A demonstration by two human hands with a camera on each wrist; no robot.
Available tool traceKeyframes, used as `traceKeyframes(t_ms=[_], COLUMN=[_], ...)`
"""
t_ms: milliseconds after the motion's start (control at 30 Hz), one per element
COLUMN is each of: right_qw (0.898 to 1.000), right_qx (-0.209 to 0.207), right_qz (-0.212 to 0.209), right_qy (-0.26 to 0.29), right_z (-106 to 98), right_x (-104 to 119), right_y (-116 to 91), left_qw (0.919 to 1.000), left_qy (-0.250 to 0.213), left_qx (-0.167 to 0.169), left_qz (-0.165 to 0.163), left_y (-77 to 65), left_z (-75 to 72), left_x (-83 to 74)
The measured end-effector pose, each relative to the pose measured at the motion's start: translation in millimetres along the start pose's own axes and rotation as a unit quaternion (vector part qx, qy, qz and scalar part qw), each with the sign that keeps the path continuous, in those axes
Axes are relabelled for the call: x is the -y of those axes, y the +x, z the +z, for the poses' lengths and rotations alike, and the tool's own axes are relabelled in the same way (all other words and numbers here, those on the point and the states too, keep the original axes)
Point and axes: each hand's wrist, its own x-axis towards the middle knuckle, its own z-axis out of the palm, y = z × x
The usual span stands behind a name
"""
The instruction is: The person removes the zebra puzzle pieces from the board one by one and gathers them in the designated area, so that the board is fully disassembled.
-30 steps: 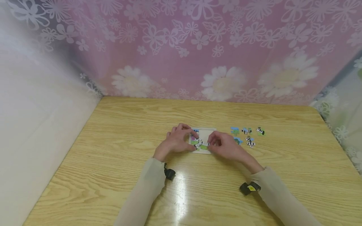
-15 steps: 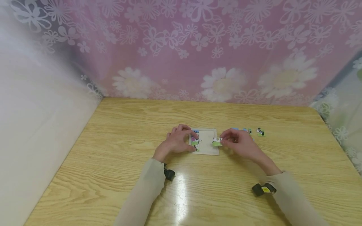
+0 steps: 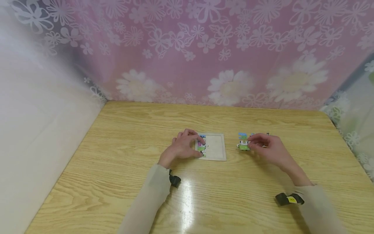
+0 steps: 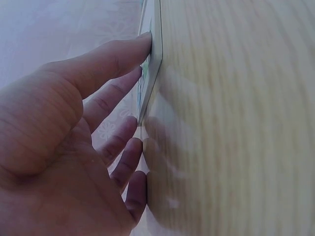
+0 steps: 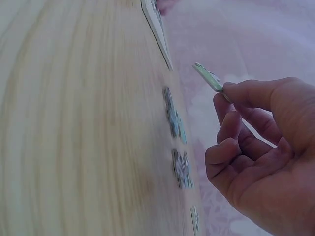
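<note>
In the head view my left hand (image 3: 183, 145) rests its thumb and index fingertip on the left part of a shallow puzzle tray (image 3: 224, 147). Picture pieces (image 3: 202, 148) fill the tray's left column; bare backing shows to the right of it. The left wrist view has the thumb on the tray and the other fingertips low by the table. My right hand (image 3: 271, 149) pinches a green-and-white puzzle piece (image 5: 209, 78) between thumb and index finger, lifted above the table to the right of the tray. Its remaining fingers are curled inward.
Loose puzzle pieces lie on the wooden table (image 3: 140, 130) beyond and under my right hand, among them a blue-and-green piece (image 3: 242, 134); the hand hides some. A pink flowered curtain (image 3: 181, 65) hangs behind the table, and a white surface (image 3: 43, 113) stands at the left.
My right hand has lifted the green-and-white piece out of the tray and carried it right, toward the loose pieces. The left hand has stayed on the tray.
</note>
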Motion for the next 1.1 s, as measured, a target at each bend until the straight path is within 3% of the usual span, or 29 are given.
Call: traceKeyframes(t_ms=[700, 1100], right_qw=[0.998, 0.994], right_qx=[-0.031, -0.03], right_qz=[0.04, 0.067], right_qy=[-0.041, -0.077], right_z=[-46, -63], right_x=[-40, -63], right_y=[-24, -25], left_qw=[0.9999, 1.0], left_qy=[0.01, 0.005], left_qx=[0.001, 0.001], left_qz=[-0.003, 0.001], left_y=[0.6, 0.6], left_z=[0.6, 0.3], left_x=[-0.4, 0.2])
